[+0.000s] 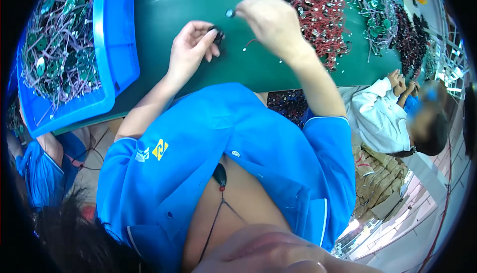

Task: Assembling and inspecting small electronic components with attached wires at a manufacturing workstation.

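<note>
My left hand (191, 44) is closed on a small black rounded part (217, 34), held between thumb and fingers above the green tabletop (174, 7). A little farther away, my right hand (273, 22) pinches a small round disc (230, 13), dark at the rim with a light face. The two pieces are apart. Just beyond the right hand lies a heap of red-wired small round parts (320, 17). One short red wire (251, 42) rests on the tabletop between my hands.
A blue plastic bin (117, 34) at the left holds many green circuit boards with pale wires. More wired boards (372, 10) and dark-wired parts (410, 39) are heaped at the right. Co-workers sit on both sides, one in a white jacket (377, 114). Brown sacks (380, 178) lie lower right.
</note>
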Demonstrator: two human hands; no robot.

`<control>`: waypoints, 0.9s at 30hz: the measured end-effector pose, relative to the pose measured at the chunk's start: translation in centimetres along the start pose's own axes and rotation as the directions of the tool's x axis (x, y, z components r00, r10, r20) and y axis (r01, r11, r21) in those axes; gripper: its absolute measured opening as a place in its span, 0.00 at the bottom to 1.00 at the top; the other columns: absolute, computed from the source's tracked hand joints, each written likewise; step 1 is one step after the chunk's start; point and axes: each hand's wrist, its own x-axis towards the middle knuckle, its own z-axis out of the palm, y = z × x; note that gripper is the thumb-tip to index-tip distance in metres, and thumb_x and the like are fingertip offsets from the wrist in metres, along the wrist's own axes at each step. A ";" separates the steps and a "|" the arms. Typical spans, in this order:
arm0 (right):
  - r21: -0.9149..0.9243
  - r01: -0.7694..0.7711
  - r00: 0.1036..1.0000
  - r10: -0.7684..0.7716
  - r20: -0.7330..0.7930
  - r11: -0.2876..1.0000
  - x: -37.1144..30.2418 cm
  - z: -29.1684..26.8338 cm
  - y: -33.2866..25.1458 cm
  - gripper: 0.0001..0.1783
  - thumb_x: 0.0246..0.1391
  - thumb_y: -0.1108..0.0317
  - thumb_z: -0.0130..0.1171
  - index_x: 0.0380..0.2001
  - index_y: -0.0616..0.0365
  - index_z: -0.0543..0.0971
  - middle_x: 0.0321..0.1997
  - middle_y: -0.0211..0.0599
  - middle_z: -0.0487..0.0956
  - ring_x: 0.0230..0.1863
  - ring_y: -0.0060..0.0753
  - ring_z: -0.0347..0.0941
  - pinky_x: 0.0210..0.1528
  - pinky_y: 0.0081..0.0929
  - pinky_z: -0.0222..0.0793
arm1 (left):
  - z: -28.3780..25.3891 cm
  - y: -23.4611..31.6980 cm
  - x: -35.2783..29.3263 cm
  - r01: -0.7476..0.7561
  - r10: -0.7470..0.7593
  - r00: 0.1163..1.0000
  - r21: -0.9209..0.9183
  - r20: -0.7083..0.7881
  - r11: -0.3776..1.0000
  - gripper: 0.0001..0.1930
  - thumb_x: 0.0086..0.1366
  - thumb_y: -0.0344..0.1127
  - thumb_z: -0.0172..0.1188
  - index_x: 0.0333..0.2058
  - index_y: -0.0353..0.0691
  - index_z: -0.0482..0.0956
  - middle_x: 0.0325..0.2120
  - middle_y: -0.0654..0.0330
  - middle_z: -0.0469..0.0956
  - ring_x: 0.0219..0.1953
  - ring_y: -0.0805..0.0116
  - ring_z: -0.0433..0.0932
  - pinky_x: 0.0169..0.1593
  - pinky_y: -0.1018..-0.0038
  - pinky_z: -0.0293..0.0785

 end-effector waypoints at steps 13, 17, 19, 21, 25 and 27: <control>0.396 -0.595 0.789 0.602 0.123 0.699 -7.0 2.0 -8.6 0.03 0.53 0.73 0.57 0.32 0.55 0.76 0.22 0.31 0.74 0.19 0.30 0.66 0.23 0.25 0.63 | 1.4 -0.5 -1.4 -0.039 0.026 0.997 0.201 0.069 0.979 0.07 0.65 0.27 0.55 0.40 0.31 0.70 0.25 0.58 0.75 0.21 0.75 0.76 0.23 0.84 0.71; 0.603 -0.660 0.690 0.679 0.250 0.449 -7.7 1.5 -8.8 0.04 0.53 0.74 0.57 0.33 0.56 0.77 0.21 0.30 0.73 0.17 0.28 0.62 0.21 0.23 0.61 | 1.6 -0.8 -1.7 -0.050 0.028 0.996 0.265 0.087 0.963 0.08 0.66 0.27 0.55 0.41 0.31 0.70 0.26 0.57 0.75 0.22 0.75 0.75 0.24 0.84 0.72; 0.678 -0.659 0.655 0.691 0.305 0.325 -8.0 1.6 -8.7 0.04 0.53 0.75 0.57 0.34 0.56 0.77 0.21 0.29 0.72 0.17 0.26 0.60 0.20 0.22 0.59 | 1.6 -0.9 -1.8 -0.053 0.025 0.995 0.285 0.100 0.957 0.09 0.67 0.28 0.54 0.43 0.30 0.70 0.28 0.56 0.76 0.23 0.76 0.75 0.25 0.84 0.72; 0.630 -0.612 0.717 0.671 0.187 0.478 -8.0 1.8 -8.5 0.05 0.53 0.75 0.58 0.34 0.56 0.77 0.21 0.29 0.72 0.17 0.26 0.61 0.21 0.22 0.60 | 1.6 -1.0 -1.8 -0.044 0.017 0.994 0.262 0.104 0.964 0.09 0.66 0.28 0.55 0.42 0.31 0.71 0.27 0.57 0.76 0.23 0.75 0.76 0.25 0.84 0.72; 0.348 -0.402 0.874 0.469 -0.132 0.847 -7.9 2.3 -8.3 0.07 0.51 0.74 0.60 0.35 0.56 0.78 0.22 0.28 0.74 0.17 0.27 0.63 0.21 0.22 0.61 | 1.6 -0.8 -2.0 -0.027 0.007 0.994 0.184 0.110 0.983 0.09 0.64 0.28 0.57 0.42 0.33 0.71 0.25 0.58 0.75 0.23 0.74 0.77 0.26 0.84 0.73; 0.124 -0.342 0.924 0.357 -0.137 0.931 -8.1 2.3 -8.2 0.07 0.51 0.73 0.61 0.35 0.56 0.78 0.23 0.27 0.75 0.17 0.27 0.64 0.22 0.22 0.62 | 2.4 0.6 -2.2 -0.045 0.010 0.988 0.228 0.151 0.973 0.09 0.66 0.28 0.55 0.44 0.32 0.72 0.27 0.58 0.76 0.24 0.75 0.76 0.26 0.84 0.73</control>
